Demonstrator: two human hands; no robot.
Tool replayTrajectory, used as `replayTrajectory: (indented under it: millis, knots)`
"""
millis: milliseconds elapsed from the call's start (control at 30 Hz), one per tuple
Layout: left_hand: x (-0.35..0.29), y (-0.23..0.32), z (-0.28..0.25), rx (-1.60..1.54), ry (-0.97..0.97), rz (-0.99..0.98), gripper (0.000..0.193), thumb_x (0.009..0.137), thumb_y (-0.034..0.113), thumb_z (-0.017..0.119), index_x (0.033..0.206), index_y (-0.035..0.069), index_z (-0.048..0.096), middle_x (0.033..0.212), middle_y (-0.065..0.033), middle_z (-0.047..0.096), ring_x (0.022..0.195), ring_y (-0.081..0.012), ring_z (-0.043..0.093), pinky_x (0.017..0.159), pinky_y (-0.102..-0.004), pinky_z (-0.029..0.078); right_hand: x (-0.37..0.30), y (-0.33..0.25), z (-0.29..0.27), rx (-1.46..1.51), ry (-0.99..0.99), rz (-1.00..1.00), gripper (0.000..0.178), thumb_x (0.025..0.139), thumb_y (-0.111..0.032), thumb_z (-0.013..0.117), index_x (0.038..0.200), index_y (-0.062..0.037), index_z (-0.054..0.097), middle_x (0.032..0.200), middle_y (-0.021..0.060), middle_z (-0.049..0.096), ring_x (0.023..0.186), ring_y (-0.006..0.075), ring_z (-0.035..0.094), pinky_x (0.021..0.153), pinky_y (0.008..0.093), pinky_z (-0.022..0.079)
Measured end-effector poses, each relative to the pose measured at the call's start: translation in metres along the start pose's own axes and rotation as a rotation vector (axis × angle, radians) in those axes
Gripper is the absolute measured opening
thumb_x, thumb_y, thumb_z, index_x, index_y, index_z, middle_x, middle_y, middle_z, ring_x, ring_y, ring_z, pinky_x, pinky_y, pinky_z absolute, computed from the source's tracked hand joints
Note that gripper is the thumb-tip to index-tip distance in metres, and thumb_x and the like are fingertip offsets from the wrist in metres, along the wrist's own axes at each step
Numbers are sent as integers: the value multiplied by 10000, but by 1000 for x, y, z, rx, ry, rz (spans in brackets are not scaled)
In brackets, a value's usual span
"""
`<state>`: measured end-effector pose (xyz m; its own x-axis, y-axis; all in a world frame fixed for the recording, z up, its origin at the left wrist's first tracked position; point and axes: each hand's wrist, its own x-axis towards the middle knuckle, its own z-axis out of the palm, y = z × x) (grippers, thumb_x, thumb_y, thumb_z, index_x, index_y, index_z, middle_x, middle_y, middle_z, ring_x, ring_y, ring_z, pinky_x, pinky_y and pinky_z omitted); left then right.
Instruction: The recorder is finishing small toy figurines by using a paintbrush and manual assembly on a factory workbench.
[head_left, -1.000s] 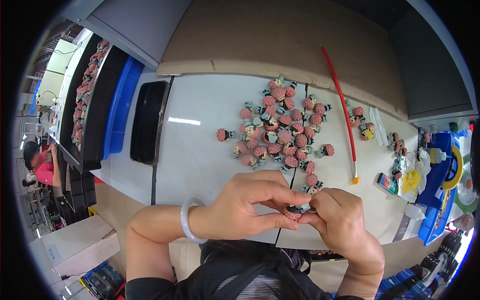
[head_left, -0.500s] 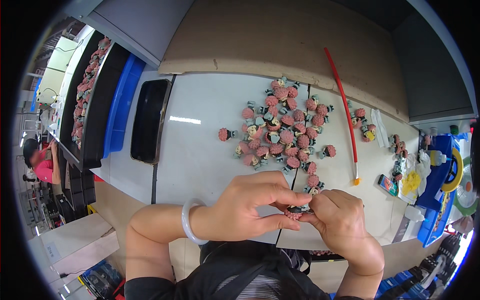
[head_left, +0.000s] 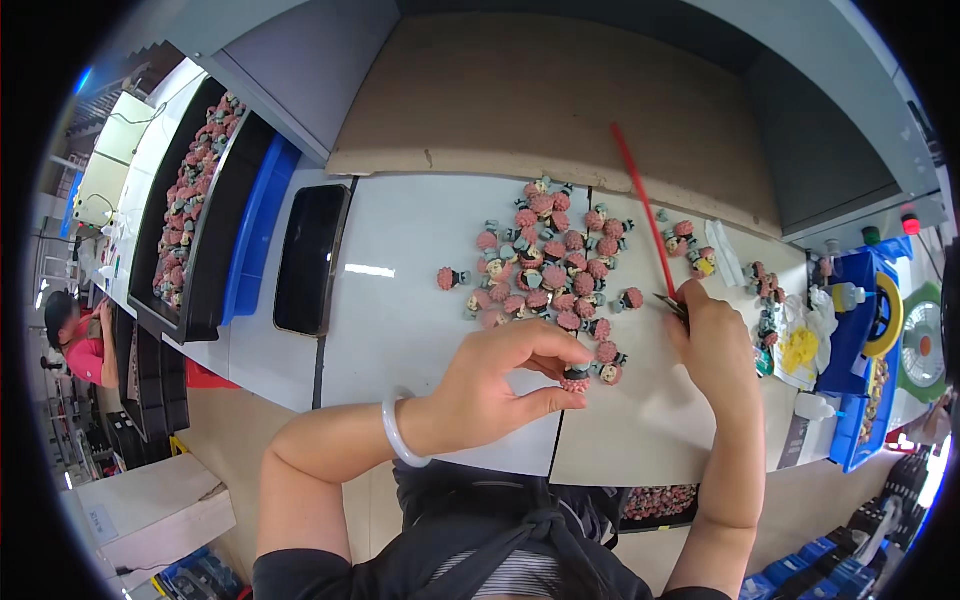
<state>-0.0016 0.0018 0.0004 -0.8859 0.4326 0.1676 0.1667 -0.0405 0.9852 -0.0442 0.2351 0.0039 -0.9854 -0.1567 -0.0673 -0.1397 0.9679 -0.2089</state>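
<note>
Head view: left hand [head_left: 490, 385] has a narrow grip, holding a pink-haired figurine [head_left: 576, 384] above the tabletop [head_left: 390, 345], presumably by the fingertips to leave most surfaces exposed. Hair end points toward the wearer [head_left: 520, 545], grey-blue end away; long axis roughly fore-aft. Right hand [head_left: 715, 350] grip: closed on pointed metal tool [head_left: 671, 304]; contact with red paintbrush [head_left: 646, 200] unclear.

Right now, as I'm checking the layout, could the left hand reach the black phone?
Probably yes: only white tabletop lies between the left hand and the black phone, though that hand holds a pink-topped figurine.
</note>
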Motion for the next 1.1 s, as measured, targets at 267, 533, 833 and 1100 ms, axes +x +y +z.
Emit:
replayTrajectory:
  millis: [267, 533, 833, 1100]
  knots:
    - [-9, 7, 3, 152, 79, 144, 324, 626, -5, 755, 819, 16, 496, 872, -152, 584, 806, -175, 609, 658, -267, 536, -70, -46, -42, 965, 411, -63, 147, 818, -111, 527, 811, -33, 402, 513, 73, 469, 429, 155, 446, 423, 240, 379]
    - [-8, 11, 7, 137, 28, 179, 310, 631, -23, 740, 838, -4, 509, 831, -132, 575, 726, -187, 634, 654, -266, 546, -51, -54, 4, 710, 606, -196, 142, 830, -36, 512, 828, -47, 371, 612, 56, 477, 498, 109, 473, 468, 219, 384]
    - [-14, 15, 8, -114, -37, 68, 293, 666, -62, 700, 872, 7, 503, 897, -123, 543, 921, -220, 602, 737, -296, 543, -65, -67, -17, 1012, 557, -11, 97, 839, 3, 469, 863, -33, 383, 608, 54, 476, 494, 89, 454, 462, 197, 370]
    - [-11, 37, 1, -349, -116, -264, 335, 744, -87, 603, 1018, 20, 443, 1040, -129, 532, 971, -188, 573, 823, -286, 498, -53, -37, -29, 402, 147, 37, 162, 783, -104, 574, 817, -5, 451, 577, 143, 489, 501, 302, 476, 502, 355, 387]
